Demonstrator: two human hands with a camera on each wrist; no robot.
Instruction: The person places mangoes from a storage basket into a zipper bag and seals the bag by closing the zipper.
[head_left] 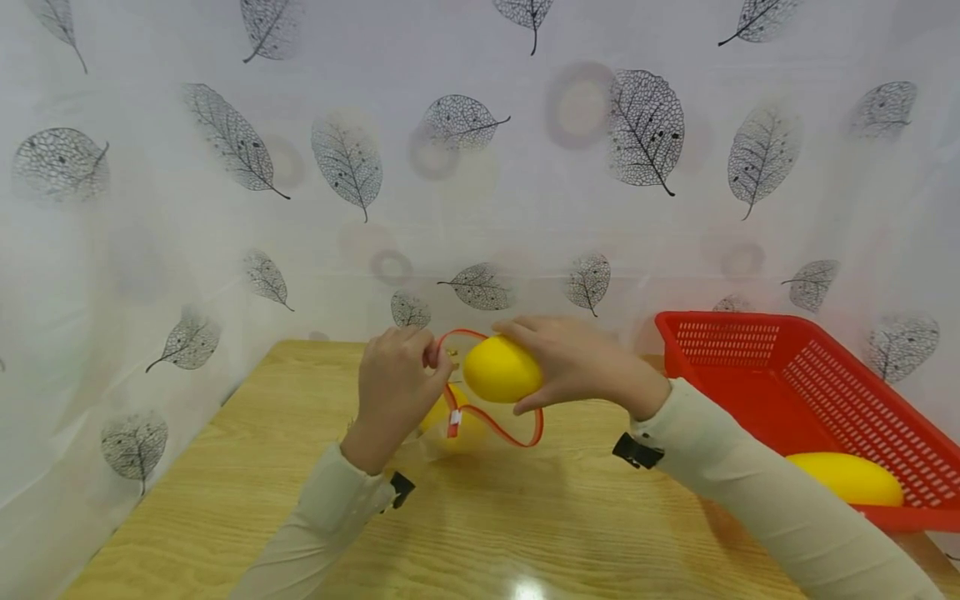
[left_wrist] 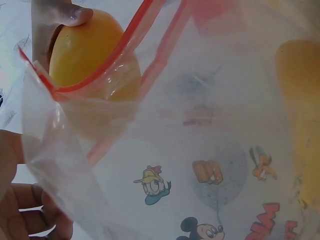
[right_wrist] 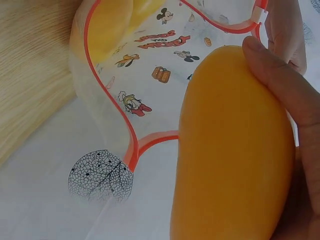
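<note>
The right hand (head_left: 577,367) is gripping a yellow fruit (head_left: 498,371), its thumb curling along the near side and its fingers reaching over the top, so the hand is opening only as wide as the fruit. The fruit's long axis is running roughly sideways from the palm, and one rounded end is pointing out past the fingertips toward the left hand (head_left: 401,383). The fruit is sitting between the two hands, nearer the right one, at the red-rimmed mouth of a clear bag (left_wrist: 215,125); how far it is reaching inside is hard to tell.

The left hand is pinching the bag's edge between its thumb and curled fingers. A white clip (head_left: 456,417) on the rim is hanging just below and to the right of that hand. More yellow fruit (right_wrist: 107,30) is showing through the bag, below the hands.

To the right of the right hand, a red basket (head_left: 750,400) is holding another fruit (head_left: 847,477). The tabletop (head_left: 562,517) is stretching beneath both hands, and a leaf-printed curtain (head_left: 487,200) is hanging beyond them.
</note>
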